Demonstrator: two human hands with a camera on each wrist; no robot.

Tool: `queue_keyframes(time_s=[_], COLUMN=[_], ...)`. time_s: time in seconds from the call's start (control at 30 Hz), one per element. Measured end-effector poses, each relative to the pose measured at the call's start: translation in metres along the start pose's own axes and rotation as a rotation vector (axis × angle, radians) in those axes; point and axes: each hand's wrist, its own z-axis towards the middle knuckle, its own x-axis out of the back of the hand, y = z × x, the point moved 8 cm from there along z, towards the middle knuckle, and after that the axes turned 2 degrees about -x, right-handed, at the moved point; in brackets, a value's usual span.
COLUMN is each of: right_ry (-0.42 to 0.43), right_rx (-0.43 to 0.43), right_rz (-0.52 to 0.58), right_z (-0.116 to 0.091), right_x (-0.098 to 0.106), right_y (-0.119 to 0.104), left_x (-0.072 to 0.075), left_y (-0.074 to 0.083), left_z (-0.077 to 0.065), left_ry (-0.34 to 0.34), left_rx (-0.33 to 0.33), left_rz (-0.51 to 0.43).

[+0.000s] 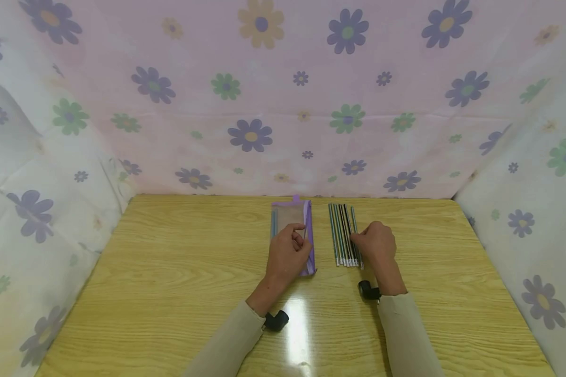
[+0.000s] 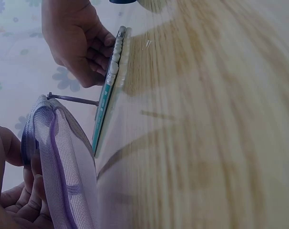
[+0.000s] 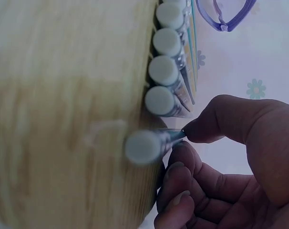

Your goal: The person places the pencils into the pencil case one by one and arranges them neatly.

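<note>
My left fingers (image 1: 296, 242) are curled on the zip side of a mesh pencil pouch (image 1: 290, 212), gripping its edge, I judge, to spread the mouth: in the right wrist view the purple trim bows apart. The pouch lies lengthwise on the counter (image 1: 193, 251), roughly in line with the slim teal pencils (image 1: 274, 222) showing through its mesh. To its right, a row of pencils (image 1: 339, 230) lies close together, eraser ends towards me, probably so they can be taken singly from the side. The rightmost pencil (image 1: 353, 214) stands slightly off the row, and my right fingers (image 3: 182, 155) pinch it near its eraser end, likely because that side leaves room.

My left hand covers much of the pouch, so I cannot count what is inside. A thin dark bar (image 2: 73, 99) at its corner may be the zip pull. The row is too small and tightly packed to count surely. My thumb hides some of the pinched pencil's shaft, its eraser is blurred up close, and I cannot tell whether it touches the counter.
</note>
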Motion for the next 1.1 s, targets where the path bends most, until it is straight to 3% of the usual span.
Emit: queue_keyframes(time_s=[1.1], right_ry=[-0.043], right_rx=[0.033], right_rz=[0.018], right_z=[-0.002], right_x=[0.0032], right_y=[-0.0031], left_x=[-0.0009], left_y=[-0.0003], left_z=[-0.0008], left_ry=[-0.015], left_rx=[0.02], left_rz=[-0.011])
